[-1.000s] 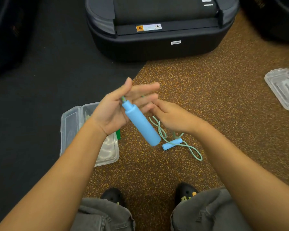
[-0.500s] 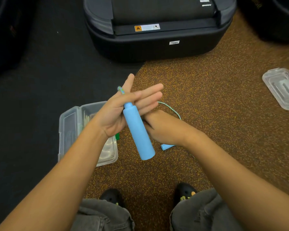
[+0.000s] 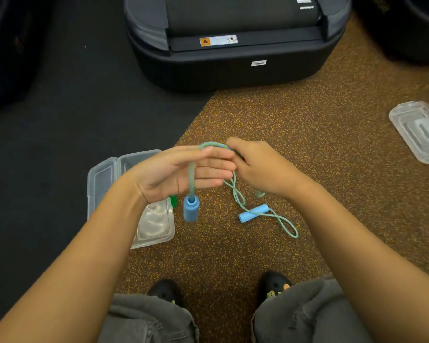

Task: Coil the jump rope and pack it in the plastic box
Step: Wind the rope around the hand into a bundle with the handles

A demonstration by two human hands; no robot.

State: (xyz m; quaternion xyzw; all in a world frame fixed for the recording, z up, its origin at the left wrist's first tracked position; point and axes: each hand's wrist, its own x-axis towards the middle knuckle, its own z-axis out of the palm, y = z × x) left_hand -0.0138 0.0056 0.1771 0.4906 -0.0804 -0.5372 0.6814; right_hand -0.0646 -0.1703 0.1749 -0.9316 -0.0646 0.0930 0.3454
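My left hand is held flat, palm toward me, fingers straight and together. The green-blue braided jump rope runs over its top edge. One blue handle hangs straight down from the rope in front of the palm. My right hand is closed on the rope just past the left fingertips. From there the rope drops in loose loops to the floor, where the second blue handle lies. The clear plastic box sits open on the floor beneath my left wrist, partly hidden by my arm.
A large black case stands on the floor ahead. Another clear plastic container lies at the right edge. My knees and black shoes are at the bottom. The floor is black mat on the left, speckled brown on the right.
The blue handle has slipped out of my left palm and now dangles below it on the rope. My right hand has come up from under the left hand to the fingertips, drawing the rope over them.
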